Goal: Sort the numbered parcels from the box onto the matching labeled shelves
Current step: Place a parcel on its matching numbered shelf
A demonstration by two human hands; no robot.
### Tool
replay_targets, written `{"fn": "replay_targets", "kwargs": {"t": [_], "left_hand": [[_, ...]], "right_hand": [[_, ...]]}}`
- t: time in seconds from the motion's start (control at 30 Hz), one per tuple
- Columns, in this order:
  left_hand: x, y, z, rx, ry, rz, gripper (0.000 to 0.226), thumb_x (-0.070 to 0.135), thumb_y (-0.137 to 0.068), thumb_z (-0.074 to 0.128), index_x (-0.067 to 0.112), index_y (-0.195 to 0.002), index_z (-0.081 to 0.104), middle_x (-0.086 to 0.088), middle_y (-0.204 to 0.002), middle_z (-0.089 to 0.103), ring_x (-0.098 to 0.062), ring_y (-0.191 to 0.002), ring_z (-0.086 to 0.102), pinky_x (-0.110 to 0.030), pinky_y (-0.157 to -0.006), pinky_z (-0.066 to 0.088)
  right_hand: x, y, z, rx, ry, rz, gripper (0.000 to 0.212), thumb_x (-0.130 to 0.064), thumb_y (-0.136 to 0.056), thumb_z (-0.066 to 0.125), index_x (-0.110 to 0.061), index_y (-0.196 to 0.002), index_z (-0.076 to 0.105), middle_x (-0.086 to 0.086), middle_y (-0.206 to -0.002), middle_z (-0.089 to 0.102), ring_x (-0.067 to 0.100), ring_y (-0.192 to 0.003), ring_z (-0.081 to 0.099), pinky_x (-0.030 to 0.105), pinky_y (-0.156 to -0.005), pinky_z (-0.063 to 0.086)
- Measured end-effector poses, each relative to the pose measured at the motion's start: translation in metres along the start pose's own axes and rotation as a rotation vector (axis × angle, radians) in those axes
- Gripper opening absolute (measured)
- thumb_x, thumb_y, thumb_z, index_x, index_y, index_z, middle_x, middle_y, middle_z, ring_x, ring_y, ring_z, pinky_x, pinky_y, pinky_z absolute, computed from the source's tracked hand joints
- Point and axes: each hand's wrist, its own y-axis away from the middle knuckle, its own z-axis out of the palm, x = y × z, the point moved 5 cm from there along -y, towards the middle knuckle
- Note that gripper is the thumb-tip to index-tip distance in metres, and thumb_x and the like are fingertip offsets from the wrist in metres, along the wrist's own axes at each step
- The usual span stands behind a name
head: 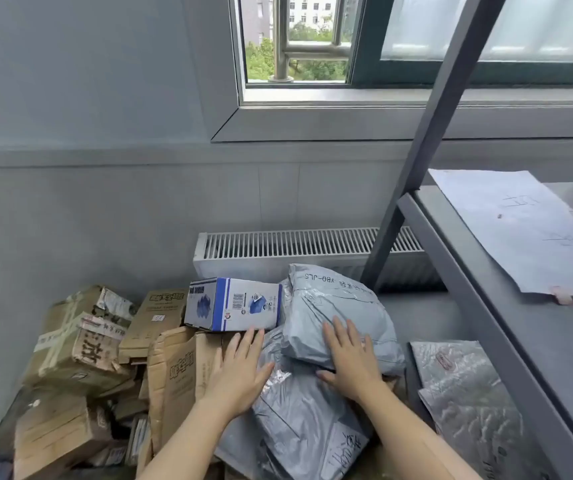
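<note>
Parcels: we see a grey mailer (340,320) atop the pile.
Left hand (240,372): flat, fingers spread.
Right hand (351,358): spread, pressing mailer.

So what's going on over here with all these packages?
A person is sorting through a pile of parcels. Their right hand lies flat on a grey plastic mailing bag on top of the heap, and their left hand rests open beside it, near a blue and white box. Worn cardboard boxes are stacked to the left. A grey metal shelf with a paper sheet stands on the right. Nothing has been lifted yet.
</note>
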Motion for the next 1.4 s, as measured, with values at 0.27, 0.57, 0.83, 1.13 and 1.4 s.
{"fn": "replay_targets", "kwargs": {"t": [0.27,0.57,0.83,1.13,1.4], "left_hand": [[-0.013,-0.018,-0.001,-0.028,-0.055,-0.009,0.067,0.055,-0.098,0.014,0.024,-0.150,-0.014,0.008,-0.158,-0.016,-0.013,-0.146,-0.013,-0.039,-0.117,-0.005],[-0.002,-0.029,-0.040,0.074,-0.049,0.077,0.076,0.051,-0.098,0.032,0.022,-0.150,-0.015,0.004,-0.158,-0.019,-0.015,-0.146,-0.014,-0.040,-0.119,-0.003],[0.044,-0.026,-0.107,0.236,0.251,0.351,0.127,0.043,-0.069,0.080,0.020,-0.149,-0.016,0.002,-0.159,-0.010,-0.014,-0.147,-0.001,-0.037,-0.120,0.010],[0.036,0.001,-0.111,-0.058,0.727,0.420,0.035,0.008,-0.080,0.074,0.002,-0.113,0.063,-0.004,-0.103,0.066,-0.005,-0.086,0.062,-0.016,-0.079,0.051],[-0.022,0.006,-0.111,-0.008,0.915,0.235,0.011,0.006,-0.084,0.067,0.015,-0.089,0.062,-0.003,-0.089,0.066,-0.016,-0.082,0.063,-0.028,-0.075,0.055]], "right_hand": [[-0.027,-0.038,0.005,0.143,0.017,0.073,0.091,-0.007,-0.043,0.089,-0.012,-0.123,0.043,0.022,-0.111,0.066,0.048,-0.088,0.064,0.047,-0.055,0.055],[0.009,-0.025,-0.099,0.319,-0.237,0.109,0.044,-0.008,-0.091,0.042,-0.023,-0.131,0.047,0.006,-0.126,0.058,0.031,-0.113,0.056,0.036,-0.085,0.045],[-0.003,0.009,-0.223,0.316,-0.331,-0.009,0.024,-0.013,-0.088,0.048,-0.013,-0.064,0.048,0.017,-0.094,0.066,0.027,-0.089,0.060,0.034,-0.074,0.044],[-0.042,0.021,-0.210,0.014,-0.856,-0.135,0.024,-0.019,-0.076,0.050,0.004,-0.079,0.055,0.016,-0.076,0.060,0.020,-0.076,0.050,0.034,-0.067,0.039],[0.003,0.043,-0.193,0.439,-0.997,-0.079,0.074,-0.023,-0.087,0.067,-0.013,-0.148,0.026,-0.003,-0.147,0.033,0.010,-0.136,0.031,0.023,-0.108,0.024]]}}
